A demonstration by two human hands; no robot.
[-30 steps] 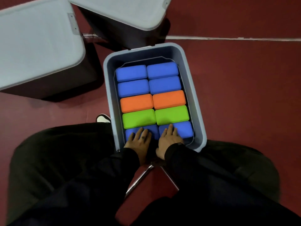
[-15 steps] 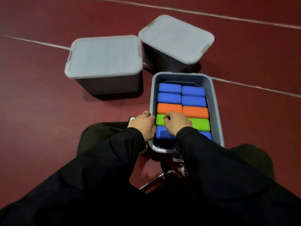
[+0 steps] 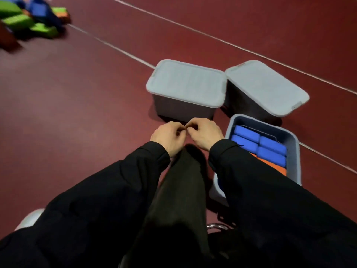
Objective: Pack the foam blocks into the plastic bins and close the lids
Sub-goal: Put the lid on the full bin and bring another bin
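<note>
My left hand point(image 3: 169, 137) and right hand point(image 3: 205, 134) hover curled and empty, left of the open bin point(image 3: 289, 144). Its foam blocks point(image 3: 258, 145) look light and squashy. The missing lid, probably stiff, is best gripped at both edges.
</note>
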